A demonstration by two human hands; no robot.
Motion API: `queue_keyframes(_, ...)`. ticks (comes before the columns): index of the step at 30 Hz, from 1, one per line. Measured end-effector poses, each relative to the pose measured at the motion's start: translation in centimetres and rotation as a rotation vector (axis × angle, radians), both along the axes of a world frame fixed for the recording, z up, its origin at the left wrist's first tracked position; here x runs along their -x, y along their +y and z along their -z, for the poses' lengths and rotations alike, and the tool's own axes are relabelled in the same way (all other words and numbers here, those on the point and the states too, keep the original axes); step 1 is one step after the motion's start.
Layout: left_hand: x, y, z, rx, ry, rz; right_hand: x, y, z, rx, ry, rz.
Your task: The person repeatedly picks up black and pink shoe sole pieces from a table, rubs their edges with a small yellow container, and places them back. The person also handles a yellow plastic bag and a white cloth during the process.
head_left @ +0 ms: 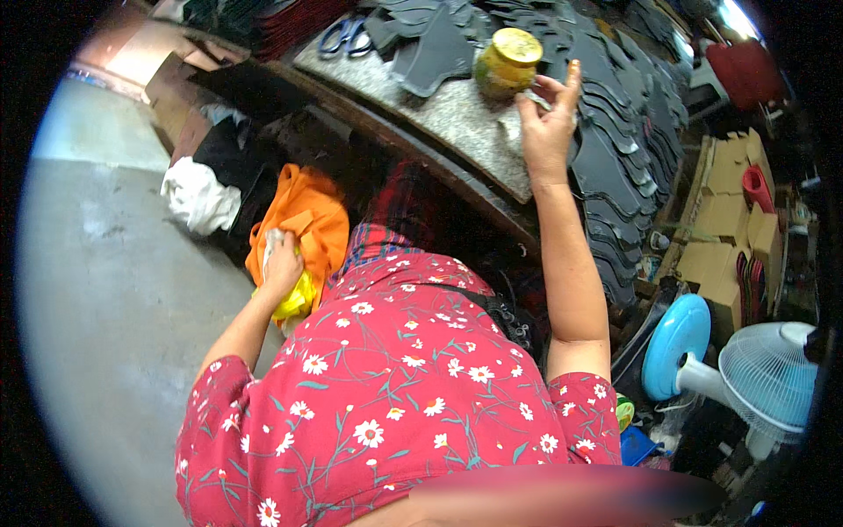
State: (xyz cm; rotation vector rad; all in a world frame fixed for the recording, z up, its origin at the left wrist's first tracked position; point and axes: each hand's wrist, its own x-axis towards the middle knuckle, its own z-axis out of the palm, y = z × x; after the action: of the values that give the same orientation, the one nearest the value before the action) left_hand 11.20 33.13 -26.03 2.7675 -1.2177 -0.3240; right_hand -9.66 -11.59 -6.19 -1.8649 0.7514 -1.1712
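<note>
On my left, my left hand [283,265] is closed on a crumpled yellow and whitish plastic bag [299,297], beside a bright orange cloth [307,206]. My right hand [551,123] is raised over the speckled grey stone slab, right of a squat jar [502,72] with a yellow lid. Thumb and fingers there curl together around a small whitish bit that I cannot make out. One finger points up, its tip looking orange-stained. Whether this hand touches the jar is unclear. Dark grey cut sheet pieces [435,53] lie behind the jar.
Overlapping stacks of dark grey pieces [615,167] run along the right. Blue-strapped sandals [347,38] rest on the slab's far left. A white cloth [200,195] hangs beside the orange one. Cardboard boxes [716,268] and a blue-white fan [766,378] stand at right.
</note>
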Motion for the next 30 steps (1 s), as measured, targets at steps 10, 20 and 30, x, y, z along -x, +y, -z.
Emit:
queue_keyframes(10,2.5,-3.7,-5.9,0.123,0.146,0.423,-0.1,-0.1,0.1,0.015,-0.004,0.013)
queue_keyframes(20,1.5,0.6,1.6,0.467,0.565,-0.161,-0.1,0.0,0.1,-0.008,-0.036,0.025)
queue_keyframes(30,-0.4,-2.1,-2.8,-0.443,0.206,0.116,0.0,0.0,0.0,-0.012,-0.059,0.036)
